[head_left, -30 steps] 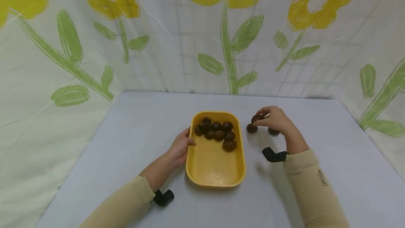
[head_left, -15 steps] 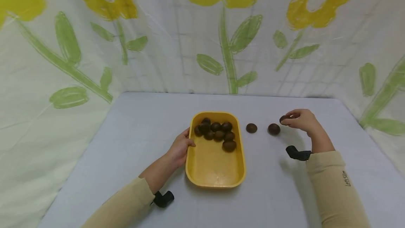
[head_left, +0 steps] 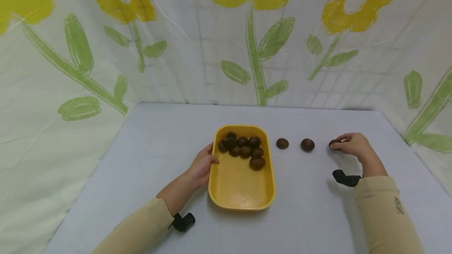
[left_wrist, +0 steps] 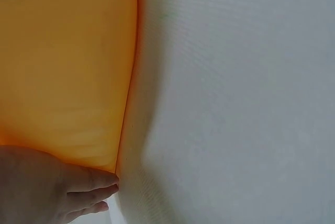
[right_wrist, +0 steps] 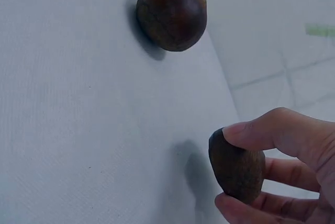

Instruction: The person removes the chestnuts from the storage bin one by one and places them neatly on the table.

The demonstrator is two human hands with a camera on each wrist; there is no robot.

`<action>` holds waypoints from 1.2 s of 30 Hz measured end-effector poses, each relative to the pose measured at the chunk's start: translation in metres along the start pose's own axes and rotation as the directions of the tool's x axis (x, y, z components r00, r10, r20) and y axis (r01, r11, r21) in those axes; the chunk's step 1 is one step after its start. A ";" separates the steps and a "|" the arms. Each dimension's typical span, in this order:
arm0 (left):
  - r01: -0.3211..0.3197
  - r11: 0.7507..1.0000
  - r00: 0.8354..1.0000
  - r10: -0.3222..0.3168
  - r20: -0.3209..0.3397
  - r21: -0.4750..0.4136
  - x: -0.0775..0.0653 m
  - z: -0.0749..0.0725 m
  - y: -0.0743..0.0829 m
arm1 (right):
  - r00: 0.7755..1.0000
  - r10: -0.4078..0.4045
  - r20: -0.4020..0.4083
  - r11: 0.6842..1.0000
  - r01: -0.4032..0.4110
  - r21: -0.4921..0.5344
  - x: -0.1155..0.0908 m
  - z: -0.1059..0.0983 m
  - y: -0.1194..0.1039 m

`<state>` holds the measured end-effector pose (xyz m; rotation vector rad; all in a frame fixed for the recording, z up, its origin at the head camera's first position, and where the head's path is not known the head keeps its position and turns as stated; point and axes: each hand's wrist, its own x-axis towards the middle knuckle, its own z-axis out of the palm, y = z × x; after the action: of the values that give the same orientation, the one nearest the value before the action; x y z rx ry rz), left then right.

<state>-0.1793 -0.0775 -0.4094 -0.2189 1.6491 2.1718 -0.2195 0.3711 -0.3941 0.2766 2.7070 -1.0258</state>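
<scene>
My left hand [head_left: 199, 167] grips the left wall of a yellow plastic tray [head_left: 241, 191], thumb over the rim. Seen from the left wrist, the fingers [left_wrist: 86, 179] lie against the tray's outer side. Several brown chestnuts [head_left: 245, 152] are gathered at the tray's far end. To the right, my right hand [head_left: 354, 146] pinches a chestnut [right_wrist: 235, 169] between thumb and fingers, low over the table; whether it touches the surface I cannot tell. Two more chestnuts, one nearer the tray [head_left: 282, 143] and one nearer the hand [head_left: 307, 145], lie roughly in line with it.
A white-covered table [head_left: 159, 136] carries everything. Behind it hangs a pale curtain [head_left: 183, 50] painted with yellow flowers and green leaves. Black camera mounts [head_left: 183, 222] are strapped at both wrists.
My right hand has carried its chestnut rightward from beside the tray, past the two on the table, then lowered it. My left hand and the tray have stayed in place.
</scene>
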 end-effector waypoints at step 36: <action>-0.003 1.000 1.000 0.003 -0.001 0.012 0.000 -0.001 0.001 | 0.995 -0.045 0.091 0.952 0.070 -0.297 -0.007 -0.003 -0.021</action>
<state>-0.1792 -0.0782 -0.4088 -0.2138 1.6634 2.1640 -0.2186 0.3571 -0.3771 0.0975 2.7564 -0.6093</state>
